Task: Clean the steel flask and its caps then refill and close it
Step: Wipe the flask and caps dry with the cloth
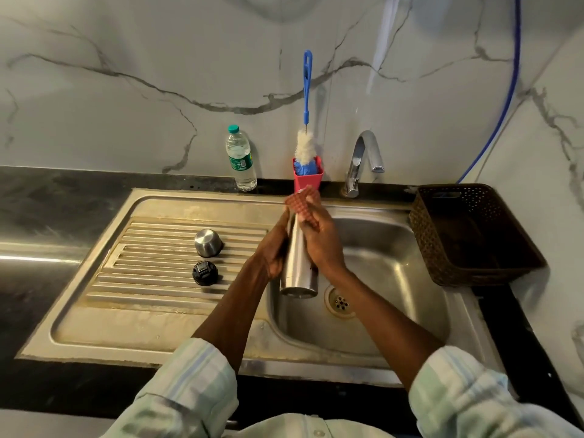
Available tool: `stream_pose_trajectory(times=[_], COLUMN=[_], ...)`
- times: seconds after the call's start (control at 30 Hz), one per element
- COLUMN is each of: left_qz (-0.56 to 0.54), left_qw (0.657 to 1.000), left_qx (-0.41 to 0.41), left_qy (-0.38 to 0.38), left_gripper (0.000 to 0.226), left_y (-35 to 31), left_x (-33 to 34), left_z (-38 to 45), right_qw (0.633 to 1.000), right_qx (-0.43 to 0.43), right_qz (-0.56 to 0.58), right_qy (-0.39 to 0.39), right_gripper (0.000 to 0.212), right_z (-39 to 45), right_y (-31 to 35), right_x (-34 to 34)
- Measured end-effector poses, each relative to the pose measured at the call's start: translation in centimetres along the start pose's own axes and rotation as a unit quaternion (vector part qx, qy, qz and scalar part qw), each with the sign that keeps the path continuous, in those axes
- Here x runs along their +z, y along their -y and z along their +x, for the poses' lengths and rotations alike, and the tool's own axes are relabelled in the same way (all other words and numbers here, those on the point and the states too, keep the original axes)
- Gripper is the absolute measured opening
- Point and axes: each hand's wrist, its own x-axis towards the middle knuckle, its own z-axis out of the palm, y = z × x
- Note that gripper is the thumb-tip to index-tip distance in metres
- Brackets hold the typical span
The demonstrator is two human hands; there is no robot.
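On the draining board at left rest the steel cap (pixel 208 243) and black cap (pixel 205 273), while over the sink (pixel 395 279) the left hand (pixel 274 248) grips the flask (pixel 298 267) and the right hand (pixel 319 238) rubs a scrub pad (pixel 301 202) near its neck, where wet steel could slip and drop into the basin.

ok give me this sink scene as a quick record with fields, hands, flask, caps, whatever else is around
left hand: left hand grips the steel flask by its body
right hand: right hand holds a red checked scrub pad against the flask's upper part
flask: held tilted over the sink basin, base toward the camera
caps: steel cap and black inner cap on the drainboard, apart from each other
tap: tap shows no water running
behind sink: water bottle; bottle brush standing in a red holder
right of sink: brown basket
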Motion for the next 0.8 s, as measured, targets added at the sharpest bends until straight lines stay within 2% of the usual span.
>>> stream_pose_trajectory(times=[0.07, 0.13, 0.3, 0.4, 0.5, 0.6, 0.7, 0.8], left_qz=[0.017, -0.021, -0.059, -0.075, -0.009, 0.064, 0.032, 0.001], left_qw=[1.000, 1.000, 0.996, 0.995, 0.998, 0.996, 0.997, 0.999], left_qx=[-0.002, 0.008, 0.042, 0.007, 0.010, 0.019, 0.020, 0.015], left_qy=[0.004, 0.011, -0.048, -0.067, -0.062, -0.054, -0.071, -0.046], left_gripper=[0.078, 0.081, 0.071, 0.078, 0.057, 0.048, 0.051, 0.061], left_y=[0.8, 1.4, -0.4, -1.8, -2.3, -2.2, -1.7, -1.0], left_x=[0.5, 0.7, 0.2, -0.8, -0.6, 0.1, 0.9, 1.6], left_z=[-0.2, -0.1, 0.9, 0.9, 0.6, 0.6, 0.4, 0.2], right_qw=[0.999, 0.999, 0.998, 0.992, 0.986, 0.994, 0.999, 1.000], right_qx=[0.030, 0.033, -0.023, -0.081, -0.125, -0.081, -0.004, 0.022], right_qz=[-0.012, -0.033, -0.034, -0.065, -0.094, -0.073, -0.028, -0.013], right_qy=[-0.030, -0.019, 0.044, 0.068, 0.055, -0.005, -0.029, -0.016], right_gripper=[0.037, 0.040, 0.049, 0.054, 0.057, 0.050, 0.034, 0.036], right_z=[2.3, 2.8, -1.1, -5.3, -4.8, -0.8, 2.4, 2.4], right_y=[0.9, 1.2, 1.2, -0.7, -1.0, 0.3, 1.7, 1.8], right_x=[-0.8, -1.3, -0.6, 0.5, 0.7, 0.3, -0.9, -0.6])
